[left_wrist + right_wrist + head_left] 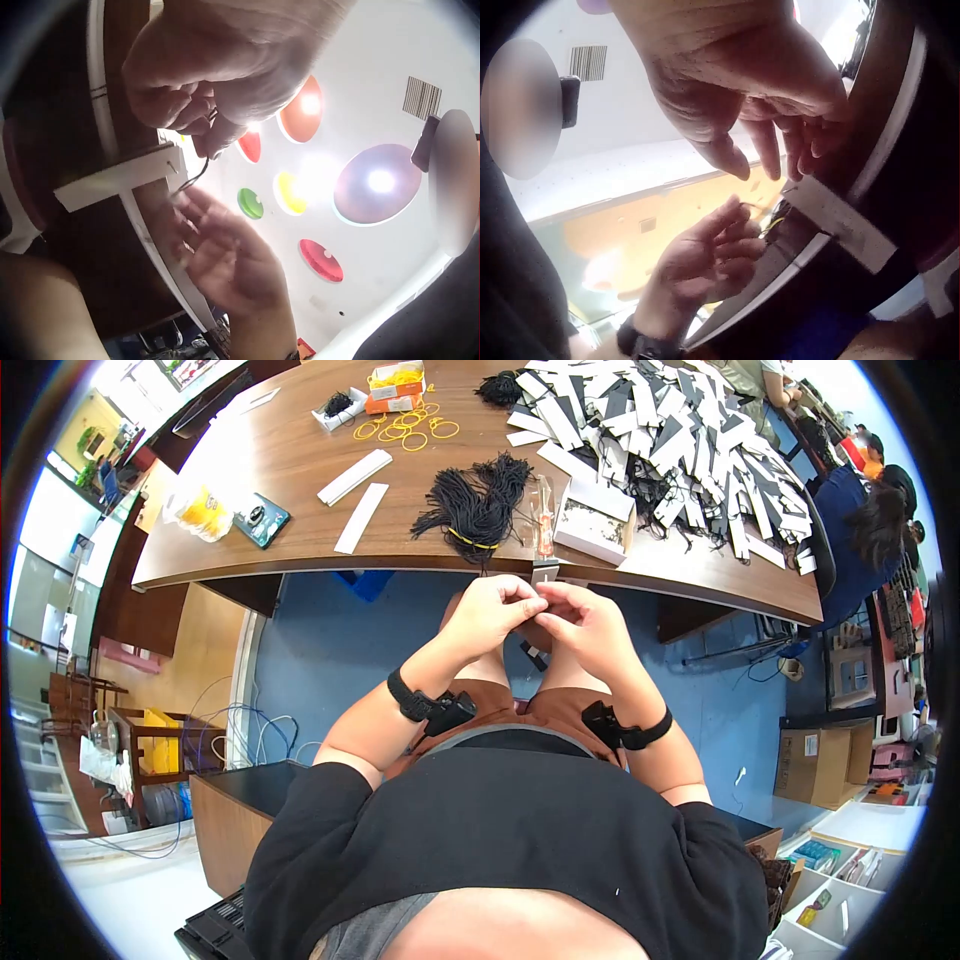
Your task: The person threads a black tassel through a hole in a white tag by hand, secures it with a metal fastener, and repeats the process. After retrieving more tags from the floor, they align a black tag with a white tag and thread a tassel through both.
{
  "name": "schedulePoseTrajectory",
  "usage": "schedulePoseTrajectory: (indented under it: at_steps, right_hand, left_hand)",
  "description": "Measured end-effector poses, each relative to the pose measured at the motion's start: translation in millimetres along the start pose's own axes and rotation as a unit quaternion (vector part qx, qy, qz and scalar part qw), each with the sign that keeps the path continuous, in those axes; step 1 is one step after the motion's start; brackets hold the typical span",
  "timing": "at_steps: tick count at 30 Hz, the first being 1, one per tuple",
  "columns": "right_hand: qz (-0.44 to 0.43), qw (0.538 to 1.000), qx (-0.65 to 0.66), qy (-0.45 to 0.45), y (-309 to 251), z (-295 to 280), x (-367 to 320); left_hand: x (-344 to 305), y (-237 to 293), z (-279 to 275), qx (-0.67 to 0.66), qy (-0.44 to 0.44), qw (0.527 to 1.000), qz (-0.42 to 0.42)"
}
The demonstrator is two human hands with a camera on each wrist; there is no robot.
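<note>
In the head view my left hand [485, 618] and right hand [592, 628] meet just below the table's front edge. Between thumb and fingertips, my left hand pinches a thin black cord [198, 177], seen in the left wrist view. That cord runs to a white tag [120, 181] with a small hole near one end. My right hand has its thumb apart from its loosely bent fingers, close beside the tag's holed end in the right wrist view. It is blurred in the left wrist view.
A bundle of black cords [475, 505] lies on the table [290, 470]. To its right are an open white box [597, 530] and a large heap of tags [660, 435]. Yellow rubber bands [405, 430], white strips [361, 518] and a phone [262, 522] lie leftward.
</note>
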State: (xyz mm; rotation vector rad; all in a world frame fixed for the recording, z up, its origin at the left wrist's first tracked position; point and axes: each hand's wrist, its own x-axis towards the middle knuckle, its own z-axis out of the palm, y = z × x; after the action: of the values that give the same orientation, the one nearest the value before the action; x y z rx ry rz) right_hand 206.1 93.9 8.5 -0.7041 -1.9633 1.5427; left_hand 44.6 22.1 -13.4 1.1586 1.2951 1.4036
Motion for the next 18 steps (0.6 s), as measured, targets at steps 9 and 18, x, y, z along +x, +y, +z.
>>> schedulePoseTrajectory:
  at_steps: [9,18]
  right_hand:
    - [0.064,0.99,0.077,0.102,7.2,9.0,-4.6]
    - [0.057,0.988,0.132,0.049,27.3,2.2,-3.9]
  left_hand:
    - [-8.4,9.8,5.6,-0.263,0.043,0.951,-0.156]
    - [-3.6,-10.3,4.4,-0.057,0.013,0.994,-0.095]
